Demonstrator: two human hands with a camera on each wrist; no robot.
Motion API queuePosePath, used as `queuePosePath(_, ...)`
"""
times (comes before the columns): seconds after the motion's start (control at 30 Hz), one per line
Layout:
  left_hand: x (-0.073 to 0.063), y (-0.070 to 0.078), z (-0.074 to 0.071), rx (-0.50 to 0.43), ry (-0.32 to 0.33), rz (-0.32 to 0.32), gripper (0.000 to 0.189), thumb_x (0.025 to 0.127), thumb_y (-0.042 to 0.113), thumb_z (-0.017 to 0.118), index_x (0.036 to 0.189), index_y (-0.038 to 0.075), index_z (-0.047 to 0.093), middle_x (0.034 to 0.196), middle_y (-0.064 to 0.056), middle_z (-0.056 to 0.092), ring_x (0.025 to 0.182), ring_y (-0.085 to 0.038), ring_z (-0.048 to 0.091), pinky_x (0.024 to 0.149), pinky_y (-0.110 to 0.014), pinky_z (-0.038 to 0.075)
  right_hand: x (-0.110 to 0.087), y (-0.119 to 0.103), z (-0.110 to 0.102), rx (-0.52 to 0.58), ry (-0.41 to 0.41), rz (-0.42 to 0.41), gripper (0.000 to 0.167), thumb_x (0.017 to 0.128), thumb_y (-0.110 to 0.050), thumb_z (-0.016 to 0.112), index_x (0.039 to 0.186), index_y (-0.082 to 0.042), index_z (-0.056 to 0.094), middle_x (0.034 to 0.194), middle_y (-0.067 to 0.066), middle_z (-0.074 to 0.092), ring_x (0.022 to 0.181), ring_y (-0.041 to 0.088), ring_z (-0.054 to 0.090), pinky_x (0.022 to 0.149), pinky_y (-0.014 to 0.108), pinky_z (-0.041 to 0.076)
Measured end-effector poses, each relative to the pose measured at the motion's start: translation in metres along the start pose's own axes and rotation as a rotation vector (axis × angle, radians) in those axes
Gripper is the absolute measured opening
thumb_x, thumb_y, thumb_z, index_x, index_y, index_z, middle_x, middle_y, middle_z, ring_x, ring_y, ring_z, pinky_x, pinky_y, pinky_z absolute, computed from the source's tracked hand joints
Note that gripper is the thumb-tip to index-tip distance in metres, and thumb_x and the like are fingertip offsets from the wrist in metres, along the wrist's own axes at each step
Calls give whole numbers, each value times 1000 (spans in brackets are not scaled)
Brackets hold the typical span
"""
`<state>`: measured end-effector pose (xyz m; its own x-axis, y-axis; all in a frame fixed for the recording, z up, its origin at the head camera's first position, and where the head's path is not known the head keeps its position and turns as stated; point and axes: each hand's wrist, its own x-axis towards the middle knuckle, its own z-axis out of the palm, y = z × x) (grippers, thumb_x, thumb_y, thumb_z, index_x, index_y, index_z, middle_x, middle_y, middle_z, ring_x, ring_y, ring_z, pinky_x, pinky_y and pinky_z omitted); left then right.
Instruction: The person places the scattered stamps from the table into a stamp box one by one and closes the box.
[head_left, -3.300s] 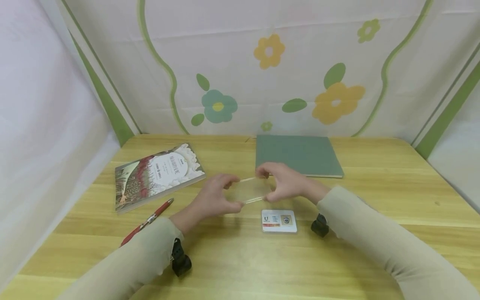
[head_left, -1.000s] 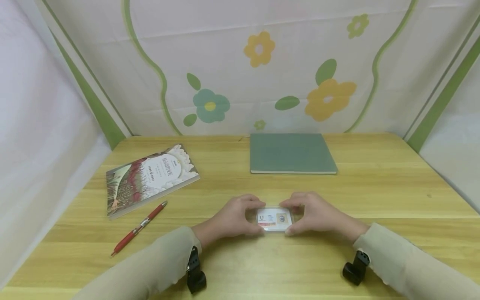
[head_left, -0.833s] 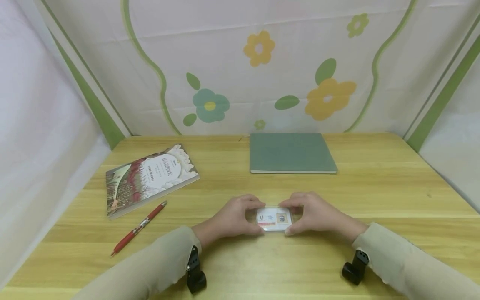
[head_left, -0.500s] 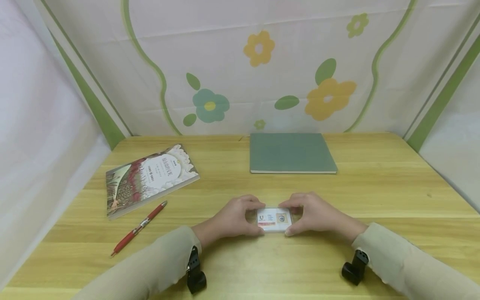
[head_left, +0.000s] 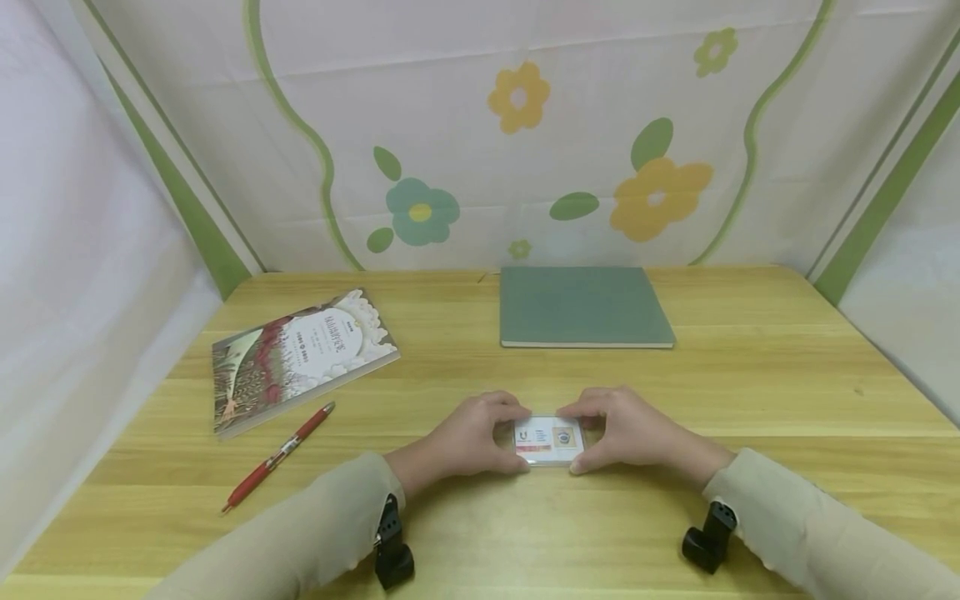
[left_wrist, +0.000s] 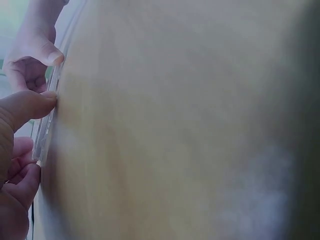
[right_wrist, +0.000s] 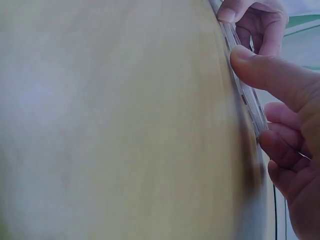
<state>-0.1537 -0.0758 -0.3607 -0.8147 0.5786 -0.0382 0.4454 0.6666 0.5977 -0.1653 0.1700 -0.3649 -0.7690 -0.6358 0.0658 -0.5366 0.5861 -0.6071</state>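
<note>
A clear plastic card holder (head_left: 549, 440) with a white printed card inside lies flat on the wooden table. The card carries a logo, a red strip and a small square picture. My left hand (head_left: 480, 435) pinches its left end, the thumb at the near edge and the index finger at the far edge. At the opposite end, my right hand (head_left: 621, 427) grips it the same way. Both wrist views catch the clear holder (left_wrist: 47, 117) edge-on, with layered plastic edges between the thumbs and fingers.
A red pen (head_left: 279, 457) lies left of my left forearm, below an illustrated paperback book (head_left: 303, 362). Toward the back rests a green hardcover book (head_left: 585, 307). Behind the wooden table (head_left: 780, 375) hangs a flower-printed curtain (head_left: 480, 150).
Earlier both hands held a clear plastic plate above the table, beyond the card. They came down and nearer, and the plate now sits over the card. In the last second, almost nothing moved.
</note>
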Motion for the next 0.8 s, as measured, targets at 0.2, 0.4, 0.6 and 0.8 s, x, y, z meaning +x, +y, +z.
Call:
queuePosePath(0.2, 5, 4, -3, 39, -23, 17, 59, 69, 30, 80, 120, 7, 61, 114, -3, 58, 100, -14, 53, 90, -28, 44, 1, -6, -7, -131, -53, -39, 65, 65, -45, 79, 116, -7, 65, 90, -9, 58, 77, 6, 48, 68, 22, 44)
queuePosePath(0.4, 7, 4, -5, 43, -21, 18, 58, 69, 29, 80, 119, 7, 61, 113, -3, 58, 101, -14, 52, 91, -30, 43, 2, -12, -12, -227, -65, -65, 63, 68, -45, 77, 115, -5, 64, 96, -4, 60, 85, 10, 51, 75, 30, 45)
queuePosePath(0.6, 0, -1, 1, -28, 1, -10, 58, 70, 29, 78, 121, 11, 57, 116, 1, 55, 106, -13, 49, 94, -32, 41, 0, -14, -5, -156, -63, 17, 64, 67, -41, 79, 118, -7, 61, 103, -4, 57, 92, 10, 51, 82, 33, 45)
queuePosePath(0.8, -3, -3, 4, -61, 13, -10, 60, 71, 26, 77, 125, 10, 55, 122, -2, 52, 111, -15, 48, 98, -35, 39, -2, -15, 0, -130, -51, 48, 68, 68, -41, 78, 123, -7, 55, 116, 1, 55, 106, 17, 50, 92, 41, 43)
